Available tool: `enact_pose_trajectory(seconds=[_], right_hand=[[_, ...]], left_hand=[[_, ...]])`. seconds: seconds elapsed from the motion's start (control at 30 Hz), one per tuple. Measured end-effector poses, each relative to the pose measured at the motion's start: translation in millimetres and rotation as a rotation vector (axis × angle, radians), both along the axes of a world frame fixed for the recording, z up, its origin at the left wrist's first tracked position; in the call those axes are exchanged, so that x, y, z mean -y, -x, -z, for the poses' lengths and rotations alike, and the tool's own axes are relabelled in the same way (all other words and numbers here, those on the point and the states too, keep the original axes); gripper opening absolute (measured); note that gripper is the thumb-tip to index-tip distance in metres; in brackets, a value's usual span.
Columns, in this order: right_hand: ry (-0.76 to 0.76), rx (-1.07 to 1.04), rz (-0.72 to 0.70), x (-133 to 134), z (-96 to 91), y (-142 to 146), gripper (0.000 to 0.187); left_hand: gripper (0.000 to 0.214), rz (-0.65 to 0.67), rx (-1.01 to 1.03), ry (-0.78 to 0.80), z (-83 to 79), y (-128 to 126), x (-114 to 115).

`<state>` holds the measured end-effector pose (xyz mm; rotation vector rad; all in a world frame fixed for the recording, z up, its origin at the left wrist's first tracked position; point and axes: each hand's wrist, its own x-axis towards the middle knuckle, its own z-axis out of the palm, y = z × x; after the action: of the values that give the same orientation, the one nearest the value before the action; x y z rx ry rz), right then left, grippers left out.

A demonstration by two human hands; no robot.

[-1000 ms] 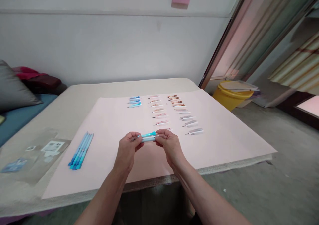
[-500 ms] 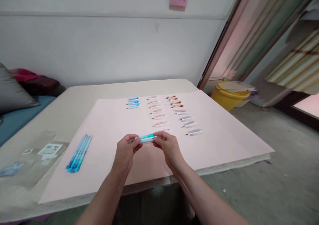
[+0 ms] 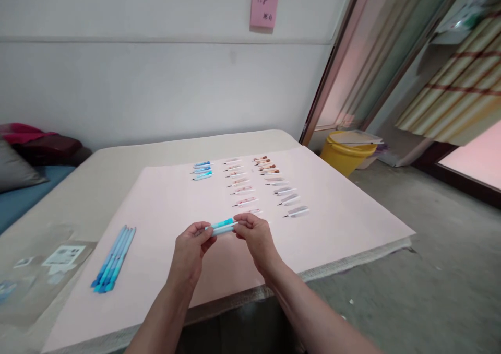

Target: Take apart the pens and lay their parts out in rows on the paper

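Over the front part of the pink sheet, my left hand (image 3: 191,247) pinches the left end of a light blue pen (image 3: 222,229) with a turquoise part along its far side. My right hand (image 3: 256,237) has thumb and fingers closed at the pen's right end, where a thin white piece shows. The fingertips partly hide both ends. To the left lies a bundle of blue pens (image 3: 113,260), side by side. Beyond my hands, several pens with pale red patterns (image 3: 243,189) lie in a column, the nearest partly covered by my right hand.
Short blue pens (image 3: 202,171), brown-topped pens (image 3: 270,166) and greyish pens (image 3: 291,198) lie on the pink sheet (image 3: 168,202). Clear plastic wrapping (image 3: 47,270) with a label is at the left. A yellow bin (image 3: 340,155) stands past the right edge.
The view has shifted, so most things sit lower and further left. My right fingers have drawn slightly back along the pen, and a thin white piece now shows at them.
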<state>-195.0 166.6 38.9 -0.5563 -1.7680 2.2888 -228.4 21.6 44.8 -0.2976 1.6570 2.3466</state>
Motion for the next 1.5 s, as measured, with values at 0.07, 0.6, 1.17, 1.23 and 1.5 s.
enact_pose_trajectory(seconds=[0.07, 0.6, 1.17, 1.23, 1.5], right_hand=[[0.004, -0.011, -0.012, 0, 2.0, 1, 0.025], [-1.547, 0.158, -0.563, 32, 14.8, -26, 0.053], [-1.605, 0.264, -0.71, 41, 36.7, -15, 0.07], [-1.596, 0.259, -0.722, 41, 35.2, -15, 0.068], [-1.557, 0.207, -0.709, 37, 30.4, -14, 0.05]], left_hand=[[0.022, -0.011, -0.002, 0.002, 1.4, 1, 1], [0.013, -0.183, 0.001, 0.066, 27.1, 48, 24], [0.016, -0.25, -0.029, 0.262, 54.8, 219, -19], [0.015, -0.23, -0.036, 0.294, 56.0, 226, -19], [0.019, -0.155, -0.125, 0.492, 60.2, 235, -19]])
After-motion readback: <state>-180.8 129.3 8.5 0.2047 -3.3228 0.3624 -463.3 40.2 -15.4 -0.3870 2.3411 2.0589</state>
